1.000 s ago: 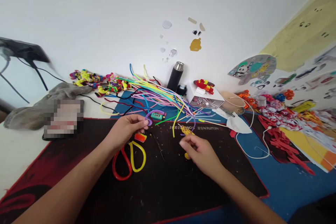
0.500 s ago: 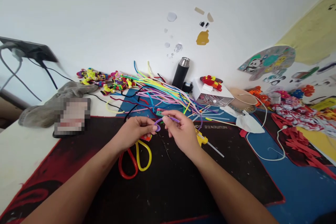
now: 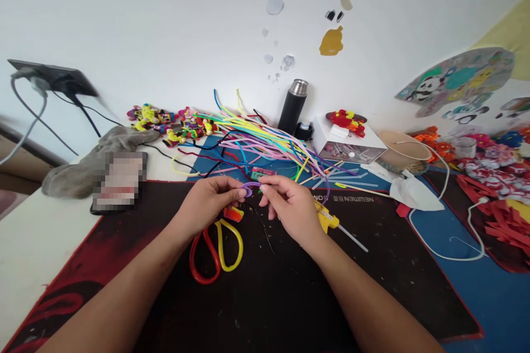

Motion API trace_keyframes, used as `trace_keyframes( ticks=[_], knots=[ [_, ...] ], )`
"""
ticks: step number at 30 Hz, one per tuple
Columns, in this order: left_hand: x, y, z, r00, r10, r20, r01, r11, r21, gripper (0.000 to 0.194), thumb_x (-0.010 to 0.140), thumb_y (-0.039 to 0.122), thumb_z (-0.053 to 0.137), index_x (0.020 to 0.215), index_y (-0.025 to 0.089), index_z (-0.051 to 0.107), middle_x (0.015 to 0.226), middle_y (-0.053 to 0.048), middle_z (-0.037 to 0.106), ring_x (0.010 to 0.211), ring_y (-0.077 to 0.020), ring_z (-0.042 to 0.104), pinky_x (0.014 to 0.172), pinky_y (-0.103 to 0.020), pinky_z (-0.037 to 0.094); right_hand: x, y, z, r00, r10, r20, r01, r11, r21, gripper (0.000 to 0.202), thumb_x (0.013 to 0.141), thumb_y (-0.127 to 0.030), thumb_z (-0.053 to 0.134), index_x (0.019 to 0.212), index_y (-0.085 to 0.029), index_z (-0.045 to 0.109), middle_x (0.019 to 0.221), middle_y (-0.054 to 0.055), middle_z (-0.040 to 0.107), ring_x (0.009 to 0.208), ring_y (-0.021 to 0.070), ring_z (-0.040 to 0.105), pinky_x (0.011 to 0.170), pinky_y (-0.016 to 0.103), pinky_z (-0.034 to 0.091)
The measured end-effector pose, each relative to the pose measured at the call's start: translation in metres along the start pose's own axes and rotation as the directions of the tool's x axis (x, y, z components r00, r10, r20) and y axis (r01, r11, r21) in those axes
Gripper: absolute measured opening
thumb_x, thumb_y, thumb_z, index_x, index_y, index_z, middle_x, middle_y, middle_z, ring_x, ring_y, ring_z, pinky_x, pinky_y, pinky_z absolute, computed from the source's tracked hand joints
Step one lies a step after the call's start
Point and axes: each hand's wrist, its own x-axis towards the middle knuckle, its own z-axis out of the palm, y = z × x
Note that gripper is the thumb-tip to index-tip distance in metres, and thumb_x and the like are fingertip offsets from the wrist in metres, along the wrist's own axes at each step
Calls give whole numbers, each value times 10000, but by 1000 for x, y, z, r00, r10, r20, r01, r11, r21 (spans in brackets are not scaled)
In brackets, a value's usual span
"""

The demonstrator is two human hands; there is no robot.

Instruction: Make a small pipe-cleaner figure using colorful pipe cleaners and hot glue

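A thin purple pipe cleaner (image 3: 250, 183) is curled in a small loop between my two hands, above the dark mat. My left hand (image 3: 213, 199) pinches its coiled end between thumb and fingertips. Thumb and forefinger of my right hand (image 3: 290, 209) are closed on the other end. Below my left hand lie scissors (image 3: 206, 281) with one red and one yellow handle loop; their blades are hidden. A small fuzzy orange and yellow piece (image 3: 234, 214) lies beside them. Partly behind my right wrist is a yellow glue gun (image 3: 328, 222) with a clear stick.
Many coloured pipe cleaners (image 3: 265, 140) are heaped at the back. A black flask (image 3: 292, 110) and a white box (image 3: 351, 146) stand near the wall. To the left lies a phone (image 3: 120, 182); a white cable (image 3: 447, 258) and red strips (image 3: 501, 226) are on the right.
The purple pipe cleaner is curled tighter, and less of it shows past my right fingers. Both hands stay close together. The camera view has shifted somewhat.
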Motion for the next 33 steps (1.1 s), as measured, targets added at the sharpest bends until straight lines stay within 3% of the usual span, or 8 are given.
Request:
trace_keyframes(
  ticks=[6, 11, 18, 33],
  knots=[
    [-3, 5, 2, 999, 12, -50, -6, 992, 122, 370, 724, 558, 894, 794, 198, 838, 724, -65, 767, 624, -203, 649, 585, -290, 508, 0, 7, -1, 999, 9, 50, -7, 999, -44, 195, 1014, -381, 641, 1003, -211, 736, 698, -20, 718, 484, 111, 601, 523, 243, 462],
    [-5, 3, 3, 1000, 20, -6, -19, 991, 135, 314, 743, 514, 889, 831, 214, 856, 778, -74, 807, 710, -251, 725, 653, -321, 557, -1, 9, -3, 999, 9, 44, -7, 999, -53, 202, 1025, -391, 630, 956, -217, 706, 672, -24, 702, 492, 117, 612, 521, 241, 461],
    [-5, -1, 2, 998, 36, 50, -45, 981, 190, 289, 820, 486, 838, 908, 211, 855, 852, -77, 825, 761, -239, 730, 694, -312, 553, -5, 13, -4, 1000, 3, 19, -2, 998, -59, 184, 1021, -382, 647, 951, -224, 711, 651, -25, 687, 493, 122, 606, 514, 247, 456],
    [-5, 2, 4, 999, -37, 35, 37, 999, -14, 361, 724, 509, 944, 836, 187, 828, 738, -55, 766, 614, -166, 654, 601, -271, 568, -8, 10, -4, 996, -71, -48, 66, 993, -98, 194, 1024, -373, 632, 917, -226, 700, 590, -44, 632, 464, 123, 588, 509, 253, 450]
  ],
)
